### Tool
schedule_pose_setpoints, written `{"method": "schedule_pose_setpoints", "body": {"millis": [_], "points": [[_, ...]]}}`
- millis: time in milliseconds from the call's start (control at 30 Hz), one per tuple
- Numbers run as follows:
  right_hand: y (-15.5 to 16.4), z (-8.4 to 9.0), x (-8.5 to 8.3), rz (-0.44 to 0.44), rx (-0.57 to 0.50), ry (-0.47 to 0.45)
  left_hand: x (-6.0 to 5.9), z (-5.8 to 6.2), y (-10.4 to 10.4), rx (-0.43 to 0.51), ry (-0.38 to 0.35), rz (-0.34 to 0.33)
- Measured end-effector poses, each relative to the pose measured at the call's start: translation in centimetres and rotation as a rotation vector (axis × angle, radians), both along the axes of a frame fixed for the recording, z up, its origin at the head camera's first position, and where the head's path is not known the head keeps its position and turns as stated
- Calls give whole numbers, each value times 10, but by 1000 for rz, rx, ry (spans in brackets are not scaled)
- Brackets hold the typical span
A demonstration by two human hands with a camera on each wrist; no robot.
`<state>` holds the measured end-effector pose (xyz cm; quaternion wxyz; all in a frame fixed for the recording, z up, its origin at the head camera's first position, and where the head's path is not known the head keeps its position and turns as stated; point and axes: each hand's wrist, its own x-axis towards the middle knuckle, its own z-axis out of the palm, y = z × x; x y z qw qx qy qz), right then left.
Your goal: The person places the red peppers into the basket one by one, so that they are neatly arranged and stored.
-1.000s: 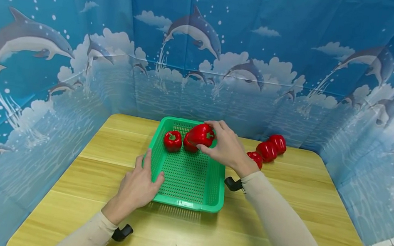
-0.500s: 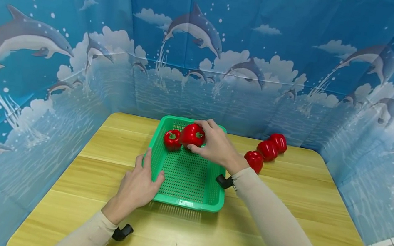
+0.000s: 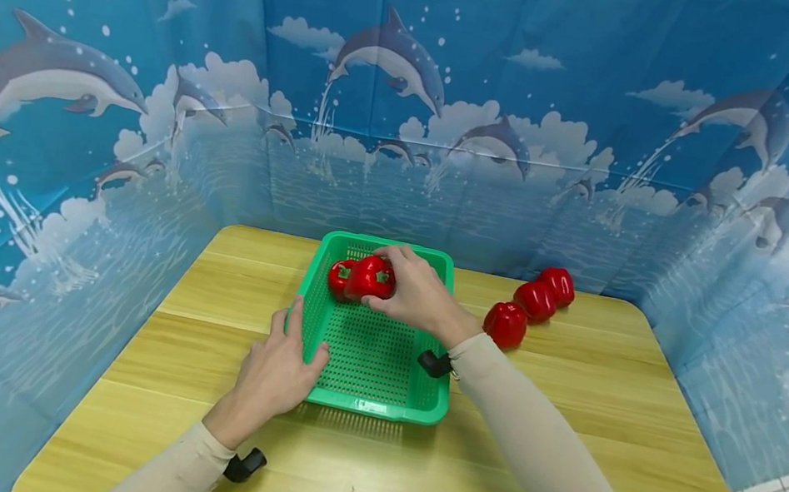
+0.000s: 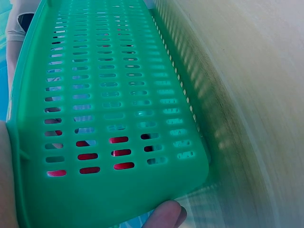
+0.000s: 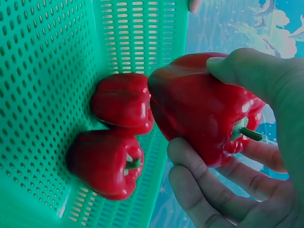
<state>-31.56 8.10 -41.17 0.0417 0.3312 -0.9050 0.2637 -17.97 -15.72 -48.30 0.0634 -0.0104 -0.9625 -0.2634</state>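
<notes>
My right hand [image 3: 418,293] grips a red bell pepper [image 5: 204,107] with a green stem, thumb on one side and fingers on the other. It is held over the back of a green perforated plastic basket [image 3: 379,353]. Below it, two more red bell peppers lie in the basket: one pepper [image 5: 122,102] and beside it a second pepper [image 5: 107,164]. In the head view the held pepper covers much of them. My left hand [image 3: 277,368] holds the basket's left rim, its thumb over the inside. In the left wrist view a fingertip [image 4: 165,216] shows at the basket wall's edge.
Three red bell peppers lie on the wooden table [image 3: 193,386] right of the basket: a near pepper [image 3: 505,325], a middle pepper [image 3: 536,300] and a far pepper [image 3: 558,287]. A blue dolphin-print curtain [image 3: 402,188] hangs behind the table and at its sides.
My right hand has moved left and slightly lower with the pepper, over the peppers at the basket's back left. The left hand and the basket have stayed in place.
</notes>
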Motion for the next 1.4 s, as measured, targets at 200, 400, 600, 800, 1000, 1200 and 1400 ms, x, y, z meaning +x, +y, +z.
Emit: {"method": "schedule_pose_setpoints", "body": {"millis": [200,400,600,800,1000,1200,1400], "points": [[-7,-4,-1,13,41,-9,0,0,-1,3,4,2],[-14,-9,-2,21,64,-28,0,1,0,-3,4,6],[-22,-15,-4,32,86,-52,1,0,-1,-2,14,3],[-27,-18,-6,36,114,-81,0,-1,-1,0,15,2],[-33,-21,-6,22,157,-107,-1,-1,-1,-2,2,6],[-40,-24,-7,41,202,-115,-1,0,-1,5,-3,10],[-46,-27,-8,33,230,-102,-1,0,-2,4,-14,5]]}}
